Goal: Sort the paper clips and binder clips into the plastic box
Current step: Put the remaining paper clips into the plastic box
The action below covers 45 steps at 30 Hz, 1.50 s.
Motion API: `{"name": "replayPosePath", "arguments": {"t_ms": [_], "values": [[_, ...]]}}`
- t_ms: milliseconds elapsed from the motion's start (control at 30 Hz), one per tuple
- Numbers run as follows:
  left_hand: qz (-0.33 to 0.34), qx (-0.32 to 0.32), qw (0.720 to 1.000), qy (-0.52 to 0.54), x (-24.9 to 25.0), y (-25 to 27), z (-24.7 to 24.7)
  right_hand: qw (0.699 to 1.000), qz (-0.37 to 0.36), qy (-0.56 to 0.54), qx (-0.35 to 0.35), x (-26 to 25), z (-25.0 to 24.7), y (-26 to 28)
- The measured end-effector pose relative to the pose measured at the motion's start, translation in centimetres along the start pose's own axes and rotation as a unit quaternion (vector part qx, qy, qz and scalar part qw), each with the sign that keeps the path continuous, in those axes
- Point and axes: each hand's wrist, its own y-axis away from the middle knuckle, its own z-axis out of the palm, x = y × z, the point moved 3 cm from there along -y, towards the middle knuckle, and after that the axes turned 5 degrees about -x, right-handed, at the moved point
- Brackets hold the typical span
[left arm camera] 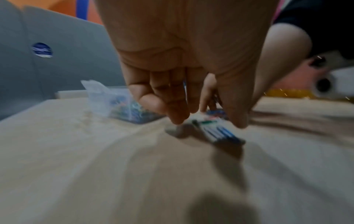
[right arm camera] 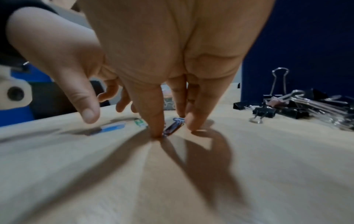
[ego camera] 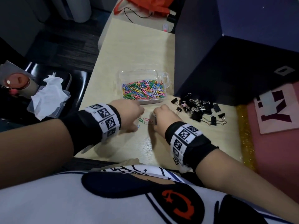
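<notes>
Two hands work low over your pale wooden desk [ego camera: 129, 46]. Your right hand [ego camera: 163, 118] presses straight fingertips [right arm camera: 158, 130] beside a dark paper clip [right arm camera: 172, 128]; your left hand [ego camera: 129, 113] hangs relaxed, holding nothing, above loose coloured paper clips [ego camera: 142, 121]. Behind them stands the clear plastic box [ego camera: 144, 75] of coloured clips; black binder clips [ego camera: 200, 109] are heaped to its right. No writing is legible.

An office desk space: a pale wood-grain desktop [ego camera: 134, 50] walled by a dark blue partition panel [ego camera: 199, 46] (cubicle style), with heaped black binder clips [ego camera: 200, 109] beside it.
</notes>
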Motion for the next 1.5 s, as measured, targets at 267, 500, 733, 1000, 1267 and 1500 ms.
{"name": "replayPosePath", "arguments": {"t_ms": [267, 500, 733, 1000, 1267, 1500], "values": [[0.003, 0.003, 1.0, 0.001, 0.5, -1.3, 1.5, 0.999, -0.003, 0.03, 0.021, 0.8, 0.2, -1.0], [-0.017, -0.016, 1.0, -0.011, 0.6, -2.2, 2.1, 0.999, 0.047, 0.006, -0.021, 1.2, 0.5, -2.2], [-0.012, -0.009, 1.0, 0.0, 0.5, -2.0, 2.6, 0.999, 0.023, 0.027, -0.027, 0.7, -0.1, -2.1], [-0.023, 0.171, 0.982, 0.078, -2.6, -0.7, -3.9, 0.961, -0.029, -0.162, 0.223, -0.3, -7.9, -1.2], [-0.076, 0.189, 0.973, 0.11, -4.4, -0.3, -3.8, 0.996, -0.079, 0.021, 0.033, -1.2, -2.4, -1.5], [-0.01, -0.053, 0.996, -0.066, -0.6, -0.7, 0.7, 0.995, -0.077, 0.056, 0.015, -1.2, 0.6, -1.5]]}}
